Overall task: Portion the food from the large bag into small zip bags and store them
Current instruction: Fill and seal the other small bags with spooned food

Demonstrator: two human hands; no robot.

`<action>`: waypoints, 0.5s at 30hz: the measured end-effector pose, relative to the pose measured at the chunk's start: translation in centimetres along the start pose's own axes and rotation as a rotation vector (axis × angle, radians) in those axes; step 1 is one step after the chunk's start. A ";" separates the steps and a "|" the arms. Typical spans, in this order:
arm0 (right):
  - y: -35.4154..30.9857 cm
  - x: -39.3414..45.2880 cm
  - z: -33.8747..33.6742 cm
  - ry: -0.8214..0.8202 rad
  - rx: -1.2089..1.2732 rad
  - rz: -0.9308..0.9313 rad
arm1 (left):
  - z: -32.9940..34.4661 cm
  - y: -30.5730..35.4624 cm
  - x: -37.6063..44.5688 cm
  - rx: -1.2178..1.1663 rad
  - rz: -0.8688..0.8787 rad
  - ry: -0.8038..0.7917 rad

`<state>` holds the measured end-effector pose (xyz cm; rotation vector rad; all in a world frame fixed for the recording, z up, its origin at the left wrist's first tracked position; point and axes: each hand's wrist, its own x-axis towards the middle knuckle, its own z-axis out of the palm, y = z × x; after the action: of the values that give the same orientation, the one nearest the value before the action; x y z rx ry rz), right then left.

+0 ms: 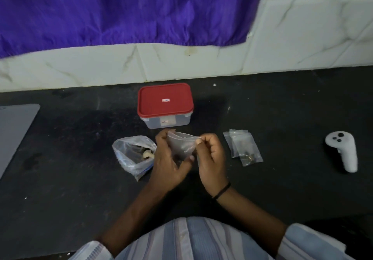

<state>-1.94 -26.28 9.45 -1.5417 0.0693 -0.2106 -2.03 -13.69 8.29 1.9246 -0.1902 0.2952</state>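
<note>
A small clear zip bag (181, 144) is held up between both hands above the dark counter (80, 189). My left hand (168, 165) pinches its left top corner and cups it from below. My right hand (212, 157) pinches its right top edge. To the left lies the large crumpled plastic bag (131, 155), open, with dark and pale food pieces inside. Right of my hands lie two or three small zip bags (242, 146), overlapping, with some dark food in them. A clear storage box with a red lid (165, 100) stands behind my hands, lid on.
A white handheld controller (343, 151) lies at the right of the counter. A grey flat slab (14, 130) sits at the left edge. White tiled wall and a purple cloth (121, 7) rise behind the counter.
</note>
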 end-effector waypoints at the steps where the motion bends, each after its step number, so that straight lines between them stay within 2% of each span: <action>1: 0.4 0.2 -0.1 0.047 0.007 0.016 | 0.6 0.3 -0.1 -0.083 -0.011 -0.017; 4: 1.3 1.3 -1.2 0.178 -0.001 0.040 | 3.2 1.8 0.5 -0.244 -0.151 -0.006; 7: 1.5 2.8 -3.2 0.270 -0.098 -0.008 | 5.6 2.2 2.3 -0.249 -0.222 0.000; 10: 2.1 4.7 -6.3 0.335 -0.274 -0.051 | 7.9 1.7 4.3 -0.177 -0.281 -0.100; 15: 4.6 7.1 -12.4 0.333 -0.549 0.047 | 13.0 1.3 7.1 -0.205 -0.580 -0.357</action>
<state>3.22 -39.71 5.09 -2.0341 0.4571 -0.4357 5.84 -26.19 7.04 1.7277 0.1054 -0.4397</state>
